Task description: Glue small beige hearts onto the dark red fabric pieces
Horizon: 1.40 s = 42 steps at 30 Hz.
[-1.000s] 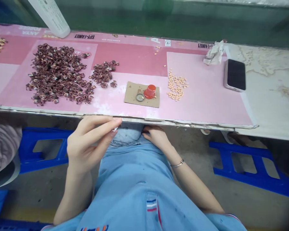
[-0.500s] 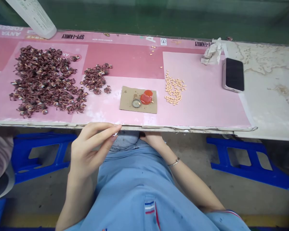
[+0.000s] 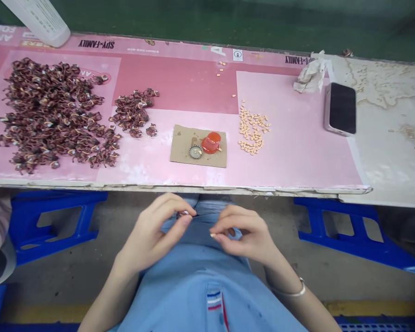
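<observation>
In front of the table edge, over my lap, my left hand [image 3: 155, 233] pinches a small thing with a whitish spot between thumb and fingers; most of it is hidden. Facing it across a short gap, my right hand [image 3: 247, 230] grips a tiny pale beige piece [image 3: 212, 235] at its fingertips. Similar beige pieces [image 3: 251, 131] lie in a loose patch on the pink mat. A cardboard piece [image 3: 183, 157] bears a ridged bottle cap [image 3: 195, 151] and a glossy red cap-like thing [image 3: 211, 142]. Small dark brown figures form a large heap [image 3: 55, 115] and a smaller heap [image 3: 134, 110] on the left.
A phone [image 3: 341, 108] and crumpled tissue [image 3: 311, 74] are at the right of the pink mat [image 3: 297, 157]. A white bottle [image 3: 41, 20] leans in at the far left. Blue stools [image 3: 359, 235] stand under the table on both sides.
My right hand has come up from beneath the table edge and now holds a beige piece. My left hand has moved down and to the right, toward it, still pinching.
</observation>
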Available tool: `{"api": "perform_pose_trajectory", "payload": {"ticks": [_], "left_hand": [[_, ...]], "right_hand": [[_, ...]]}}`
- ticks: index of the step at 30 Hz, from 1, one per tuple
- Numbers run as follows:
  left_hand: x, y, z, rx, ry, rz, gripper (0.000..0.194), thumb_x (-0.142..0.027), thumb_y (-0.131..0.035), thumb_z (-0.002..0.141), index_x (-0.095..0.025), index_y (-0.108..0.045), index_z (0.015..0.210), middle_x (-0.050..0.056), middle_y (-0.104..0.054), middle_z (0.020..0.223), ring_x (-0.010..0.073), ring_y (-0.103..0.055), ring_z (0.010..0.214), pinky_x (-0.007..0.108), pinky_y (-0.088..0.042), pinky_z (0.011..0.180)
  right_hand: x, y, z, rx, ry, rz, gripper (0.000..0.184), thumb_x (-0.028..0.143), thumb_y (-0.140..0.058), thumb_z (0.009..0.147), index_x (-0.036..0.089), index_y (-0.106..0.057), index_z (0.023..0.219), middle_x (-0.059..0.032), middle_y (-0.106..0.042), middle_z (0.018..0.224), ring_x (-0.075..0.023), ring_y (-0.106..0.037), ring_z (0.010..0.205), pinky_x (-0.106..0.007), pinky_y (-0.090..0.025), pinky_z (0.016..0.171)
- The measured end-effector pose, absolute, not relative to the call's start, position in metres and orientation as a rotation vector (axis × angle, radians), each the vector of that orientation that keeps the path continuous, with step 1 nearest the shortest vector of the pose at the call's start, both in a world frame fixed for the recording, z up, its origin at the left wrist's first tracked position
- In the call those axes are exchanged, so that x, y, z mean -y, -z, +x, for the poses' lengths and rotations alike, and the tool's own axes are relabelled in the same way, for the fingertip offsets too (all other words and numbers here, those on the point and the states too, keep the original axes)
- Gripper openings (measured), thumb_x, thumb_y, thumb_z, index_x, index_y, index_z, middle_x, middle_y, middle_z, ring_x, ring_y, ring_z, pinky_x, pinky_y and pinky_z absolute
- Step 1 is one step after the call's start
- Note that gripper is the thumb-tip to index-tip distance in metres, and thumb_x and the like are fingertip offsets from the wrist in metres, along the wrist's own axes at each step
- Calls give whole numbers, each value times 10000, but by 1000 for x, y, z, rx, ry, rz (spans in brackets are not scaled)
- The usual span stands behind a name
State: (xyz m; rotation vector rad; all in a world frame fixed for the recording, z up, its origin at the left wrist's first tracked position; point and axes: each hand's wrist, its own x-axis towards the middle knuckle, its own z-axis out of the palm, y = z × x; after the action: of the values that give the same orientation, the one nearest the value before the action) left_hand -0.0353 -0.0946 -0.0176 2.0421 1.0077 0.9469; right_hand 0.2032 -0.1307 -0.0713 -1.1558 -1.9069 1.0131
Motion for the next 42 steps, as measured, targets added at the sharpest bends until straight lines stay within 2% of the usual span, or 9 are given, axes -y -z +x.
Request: {"api": "perform_pose_trajectory", "payload": {"ticks": [3, 8, 15, 19, 22, 24, 28, 34, 42], "left_hand": [[96, 16, -18, -877, -943, 1939, 123, -104, -599, 1014, -175, -666, 939, 3, -702, 827, 100, -677, 747, 156, -553, 706], [89, 15, -7, -907, -1028, 1890, 97, -144, -606, 1032, -182, -669, 968, 2, -699, 856, 92, -679, 766, 146, -541, 710], [68, 19, -8, -1014, -983, 1902, 129, -132, -593, 1015, -182, -654, 912, 22, -703, 818, 123, -662, 715, 201, -537, 662], [57, 18, -9, -984, -926, 1829, 148, -143, -578, 1017, -186, -632, 886, 19, -688, 793, 125, -647, 693, 203, -519, 631], [50, 17, -10, -945, -879, 1783, 156, -149, -580, 1016, -189, -625, 872, 16, -675, 784, 127, -643, 689, 200, -513, 623], [47, 16, -12, -937, -847, 1756, 149, -151, -588, 1012, -190, -631, 874, 18, -674, 785, 132, -647, 691, 202, -514, 620], [41, 12, -13, -942, -855, 1718, 131, -115, -603, 1004, -196, -639, 907, 3, -671, 803, 116, -655, 721, 172, -530, 662], [33, 5, -14, -978, -808, 1720, 154, -107, -602, 1009, -200, -636, 892, -15, -666, 794, 96, -655, 714, 138, -523, 658], [30, 4, -14, -996, -742, 1718, 167, -118, -591, 1013, -204, -638, 878, -20, -675, 776, 100, -663, 692, 142, -527, 635]], "right_hand": [[129, 37, 199, 1679, -838, -1078, 68, 249, -738, 947, 248, -805, 962, -3, -717, 770, -96, -605, 573, -212, -517, 501], [104, 27, 188, 1589, -704, -1022, 243, 101, -769, 882, 277, -822, 1042, 12, -732, 773, -94, -657, 604, -185, -561, 539], [89, 31, 186, 1705, -684, -1008, 279, 120, -730, 939, 264, -793, 1169, -7, -760, 818, -103, -712, 648, -181, -614, 591], [81, 33, 187, 1655, -805, -1009, 191, 186, -725, 971, 245, -796, 1138, -14, -765, 850, -98, -718, 675, -180, -620, 618], [75, 34, 187, 1593, -933, -1029, 161, 221, -769, 945, 272, -808, 1093, -4, -769, 856, -102, -715, 665, -191, -620, 606], [72, 34, 186, 1575, -975, -1029, 195, 225, -787, 932, 295, -809, 1112, 0, -774, 866, -107, -726, 679, -195, -628, 621], [66, 31, 186, 1629, -903, -992, 309, 205, -719, 984, 308, -760, 1273, -10, -779, 899, -109, -753, 737, -189, -643, 673], [63, 32, 185, 1762, -702, -977, 462, 138, -682, 995, 255, -648, 1440, -19, -789, 912, -120, -754, 767, -208, -653, 698], [57, 30, 188, 1858, -653, -995, 550, 161, -738, 960, 246, -602, 1486, -5, -813, 899, -142, -768, 743, -227, -682, 733]]}}
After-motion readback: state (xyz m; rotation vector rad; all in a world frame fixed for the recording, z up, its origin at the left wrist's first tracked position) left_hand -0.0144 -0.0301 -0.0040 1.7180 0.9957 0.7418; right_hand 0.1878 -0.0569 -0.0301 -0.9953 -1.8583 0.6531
